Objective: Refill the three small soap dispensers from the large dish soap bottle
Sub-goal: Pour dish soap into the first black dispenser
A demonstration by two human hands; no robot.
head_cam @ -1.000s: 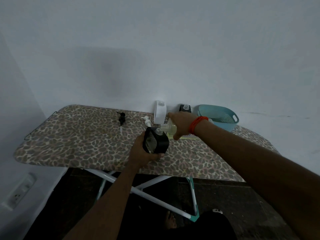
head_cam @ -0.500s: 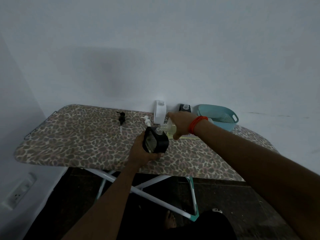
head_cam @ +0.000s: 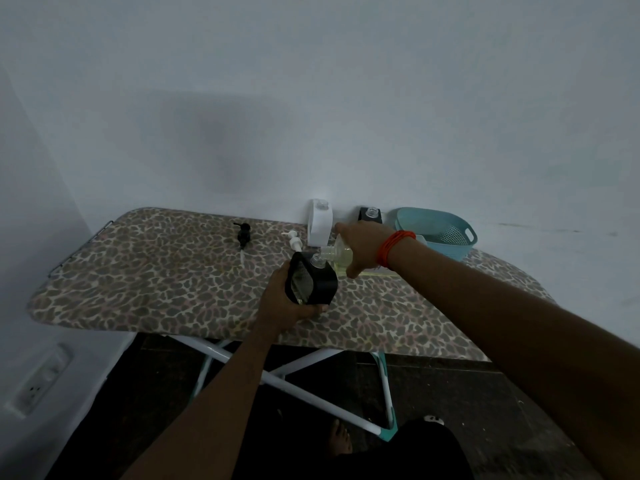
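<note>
The leopard-print ironing board (head_cam: 156, 271) stands against the wall as the work surface, with a teal basket (head_cam: 436, 230) at its far right. The right hand (head_cam: 363, 247), an orange band (head_cam: 396, 245) at its wrist, grips the large dish soap bottle (head_cam: 337, 258), which is tipped on its side so its mouth meets the neck of the black dispenser (head_cam: 311, 284). The left hand (head_cam: 282, 304) wraps round that dispenser from below and holds it tilted over the board's near side.

Pouring into one of the three seems to be the step in hand. To do it well, the person should line the two openings up closely, tip the bottle gently so the stream stays thin, and stop before the neck floods.

A white dispenser (head_cam: 319, 226) and a second black dispenser (head_cam: 370, 214) stand by the wall with their pumps off. A white pump (head_cam: 293, 239) and a black pump (head_cam: 243, 233) lie loose on the board.
</note>
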